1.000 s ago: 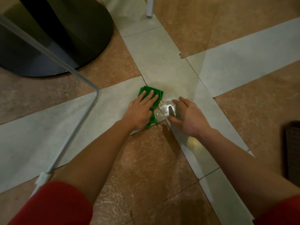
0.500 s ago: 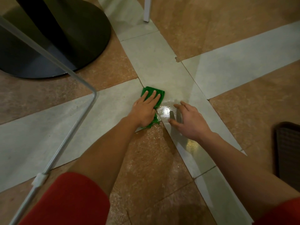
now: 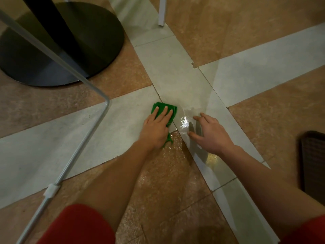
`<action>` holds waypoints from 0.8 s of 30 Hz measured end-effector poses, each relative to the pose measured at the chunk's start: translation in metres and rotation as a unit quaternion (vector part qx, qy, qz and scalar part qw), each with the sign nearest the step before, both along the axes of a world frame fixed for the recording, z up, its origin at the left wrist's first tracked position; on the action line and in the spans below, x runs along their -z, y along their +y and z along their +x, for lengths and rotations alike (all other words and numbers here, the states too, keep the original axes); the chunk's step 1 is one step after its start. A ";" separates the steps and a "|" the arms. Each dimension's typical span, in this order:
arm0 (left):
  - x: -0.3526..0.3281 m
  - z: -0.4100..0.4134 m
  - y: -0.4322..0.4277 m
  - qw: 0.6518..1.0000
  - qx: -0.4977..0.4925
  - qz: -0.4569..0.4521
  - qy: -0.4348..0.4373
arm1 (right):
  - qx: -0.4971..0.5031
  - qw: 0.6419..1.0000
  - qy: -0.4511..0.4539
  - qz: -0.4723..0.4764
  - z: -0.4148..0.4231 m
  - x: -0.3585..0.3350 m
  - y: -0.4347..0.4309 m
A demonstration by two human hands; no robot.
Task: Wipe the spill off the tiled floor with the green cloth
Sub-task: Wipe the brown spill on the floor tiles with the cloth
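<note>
Green cloth (image 3: 174,113) lies just left of the spill (image 3: 186,118), pressed flat by the left hand (image 3: 155,128), fingers straight; right hand (image 3: 212,132), fingers loosely spread, likely braces on the spill's right.

The left hand (image 3: 154,131) presses flat, fingers straight, on the folded green cloth (image 3: 174,112) where the pale strips of the tiled floor (image 3: 175,76) cross. Just right of the cloth lies the glossy spill (image 3: 186,118), and the right hand (image 3: 211,132) rests beside it with spread fingers on the tile. A black round table base (image 3: 70,50) and a bent grey metal tube (image 3: 98,124) stand to the left, well apart from the cloth.
</note>
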State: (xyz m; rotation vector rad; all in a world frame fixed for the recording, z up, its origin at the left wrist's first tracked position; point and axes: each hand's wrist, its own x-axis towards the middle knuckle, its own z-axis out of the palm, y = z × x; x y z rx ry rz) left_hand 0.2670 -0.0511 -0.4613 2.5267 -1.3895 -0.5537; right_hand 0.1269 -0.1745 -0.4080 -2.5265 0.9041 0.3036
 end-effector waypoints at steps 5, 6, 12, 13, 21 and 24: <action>0.005 -0.044 0.024 0.996 0.084 0.001 -0.041 | -0.022 1.000 -0.013 0.000 0.009 -0.004 0.008; 0.007 -0.040 0.031 0.994 0.097 0.003 -0.040 | -0.028 1.000 -0.015 -0.002 0.010 -0.005 0.009; 0.004 -0.028 0.025 0.999 -0.012 0.021 -0.038 | -0.037 0.999 -0.005 -0.006 0.001 -0.006 0.012; 0.001 -0.034 0.020 0.998 -0.025 0.022 -0.046 | -0.038 0.999 -0.002 -0.006 0.001 -0.006 0.014; 0.008 -0.032 0.052 0.998 0.036 0.016 -0.057 | -0.069 0.997 -0.012 -0.017 0.011 -0.009 0.019; 0.005 -0.029 0.043 0.998 -0.048 0.008 -0.036 | -0.074 0.997 0.008 -0.028 0.004 -0.008 0.016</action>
